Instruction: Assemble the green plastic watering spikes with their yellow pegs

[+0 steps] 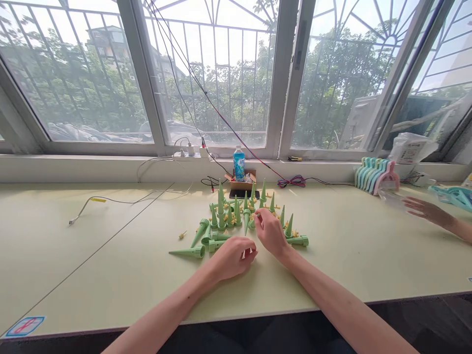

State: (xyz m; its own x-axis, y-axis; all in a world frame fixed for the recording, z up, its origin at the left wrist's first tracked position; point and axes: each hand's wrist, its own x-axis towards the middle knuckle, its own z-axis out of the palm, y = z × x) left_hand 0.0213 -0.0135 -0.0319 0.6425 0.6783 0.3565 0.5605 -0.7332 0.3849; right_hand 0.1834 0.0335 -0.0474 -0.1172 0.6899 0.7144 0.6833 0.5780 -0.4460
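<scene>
My left hand [233, 256] rests low over the table at the near side of a cluster of green plastic plant watering spikes [221, 216]. Its fingers are curled together, and whatever they hold, if anything, is hidden. My right hand [272, 232] reaches into the cluster, its fingertips pinched beside a green spike [246, 219] whose point faces down. I cannot make out what is in that pinch. Several spikes stand point up with small yellow valves; others lie on their sides, such as the spike [188, 252] at the left. One loose yellow valve [182, 235] lies apart.
Behind the spikes are a small cardboard box [241, 185] and a blue bottle [239, 164]. Cables [293, 181] and a power strip [191, 153] lie along the window side. At the right, another person's hand [429, 210] is near pastel hangers [376, 176].
</scene>
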